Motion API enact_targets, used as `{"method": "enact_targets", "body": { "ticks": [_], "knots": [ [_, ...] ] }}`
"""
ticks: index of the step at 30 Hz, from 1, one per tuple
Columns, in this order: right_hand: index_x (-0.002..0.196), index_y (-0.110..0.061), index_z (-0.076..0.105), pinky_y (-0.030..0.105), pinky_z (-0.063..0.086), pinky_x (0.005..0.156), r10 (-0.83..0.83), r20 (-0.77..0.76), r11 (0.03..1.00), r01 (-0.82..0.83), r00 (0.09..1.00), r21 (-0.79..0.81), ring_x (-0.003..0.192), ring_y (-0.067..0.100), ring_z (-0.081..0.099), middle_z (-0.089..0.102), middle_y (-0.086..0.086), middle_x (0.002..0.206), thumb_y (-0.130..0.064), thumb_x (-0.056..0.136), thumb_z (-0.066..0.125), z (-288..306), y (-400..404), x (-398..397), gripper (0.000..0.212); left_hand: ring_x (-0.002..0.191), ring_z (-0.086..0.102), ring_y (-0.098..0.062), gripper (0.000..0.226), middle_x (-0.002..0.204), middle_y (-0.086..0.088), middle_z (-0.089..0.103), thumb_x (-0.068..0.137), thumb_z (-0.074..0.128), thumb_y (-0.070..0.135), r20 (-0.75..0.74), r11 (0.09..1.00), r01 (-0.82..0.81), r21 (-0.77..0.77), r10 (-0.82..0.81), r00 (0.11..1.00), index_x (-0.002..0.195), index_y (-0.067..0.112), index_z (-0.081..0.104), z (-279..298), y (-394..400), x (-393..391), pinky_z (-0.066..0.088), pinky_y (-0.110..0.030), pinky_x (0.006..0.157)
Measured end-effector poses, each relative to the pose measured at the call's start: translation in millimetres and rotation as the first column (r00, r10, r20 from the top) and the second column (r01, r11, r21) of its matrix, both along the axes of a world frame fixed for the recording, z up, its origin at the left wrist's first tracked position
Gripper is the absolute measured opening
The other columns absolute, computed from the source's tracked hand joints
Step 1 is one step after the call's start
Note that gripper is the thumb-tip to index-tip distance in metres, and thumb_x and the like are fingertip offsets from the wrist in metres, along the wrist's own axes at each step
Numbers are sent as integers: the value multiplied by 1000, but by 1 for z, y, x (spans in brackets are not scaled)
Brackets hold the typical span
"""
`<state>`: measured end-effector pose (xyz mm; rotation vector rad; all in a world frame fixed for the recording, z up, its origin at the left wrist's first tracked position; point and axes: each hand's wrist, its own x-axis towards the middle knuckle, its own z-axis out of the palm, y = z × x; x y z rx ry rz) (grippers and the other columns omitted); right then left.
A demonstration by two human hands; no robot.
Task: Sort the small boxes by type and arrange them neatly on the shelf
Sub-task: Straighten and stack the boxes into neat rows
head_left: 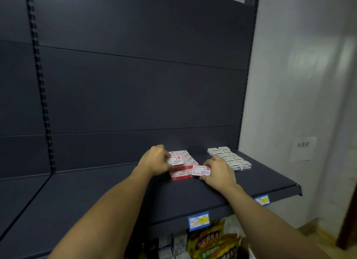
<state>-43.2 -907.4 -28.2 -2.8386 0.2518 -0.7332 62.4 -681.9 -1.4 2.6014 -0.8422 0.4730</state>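
Head view, one frame. Dark shelf [116, 197] with a dark back panel [135, 84]; both arms reach in from below.

Left hand [154, 162]: fingers curled over a red-and-white box [173, 160], thumb side toward the camera. The box sits at the fingertips, on top of the red-and-white stack [181, 166]. Its long axis runs left–right, roughly parallel to the shelf's front edge, printed face up. How many fingers touch it: cannot tell, the hand covers the near end.

Right hand [218, 170]: pinches a second red-and-white box [201, 170] by its right end, fingers on the far long edge, thumb at the near corner. Box projects leftward out of the fingers, long axis left–right with a slight tilt, face up. It is just beside the stack's right front corner; whether it rests on the shelf or is held clear: cannot tell.

Stack itself: boxes laid flat in a block running back toward the panel, in the middle of the shelf.

White boxes [229, 158]: separate block to the right of the right hand, two columns running front to back, apart from the red group.

Blue-and-yellow price tags [199, 220] on the shelf's front lip. Yellow-green snack bags [212, 239] on the level below. Paper sign [303, 148] on the wall at right.
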Motion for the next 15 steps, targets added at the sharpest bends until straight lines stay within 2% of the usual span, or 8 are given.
{"method": "enact_targets", "body": {
  "ticks": [4,15],
  "knots": [
    [111,-28,70,31,49,83,12,24,999,-13,1000,36,110,15,54,52,-7,109,-48,74,79,5,-20,24,43,98,57,-15,44,110,8,53,79,77,48,-6,998,0,65,1,1000,114,22,74,6,-23,20,54,-39,85],
    [116,-23,68,32,49,84,157,65,984,-161,986,70,109,15,54,52,-6,112,-41,77,79,-2,-69,77,45,96,56,-15,43,103,8,51,77,79,49,2,989,-130,71,130,992,112,25,75,-4,-59,45,54,-36,80]
  ]
}}
